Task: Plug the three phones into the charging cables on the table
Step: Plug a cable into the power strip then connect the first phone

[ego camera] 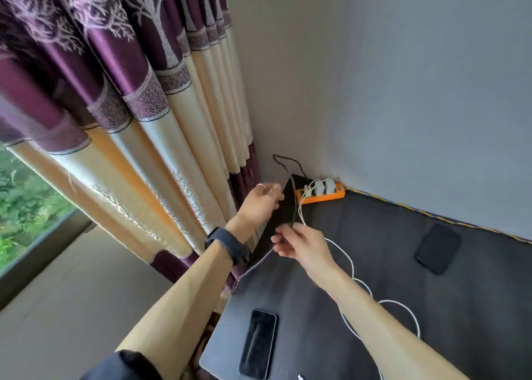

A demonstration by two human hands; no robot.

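On table [374, 264]: 2 phones [259, 343] [438, 248], 2 hands [260, 204] [299, 243].

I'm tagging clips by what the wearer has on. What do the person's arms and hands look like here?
Both forearms are bare. The left hand wears a thin ring on one finger, with a dark wristband at the wrist and a dark sleeve pushed up near the elbow. The right hand shows no jewellery.

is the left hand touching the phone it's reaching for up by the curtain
Touching. The head view shows the left hand with its fingers wrapped over the edge of the raised phone.
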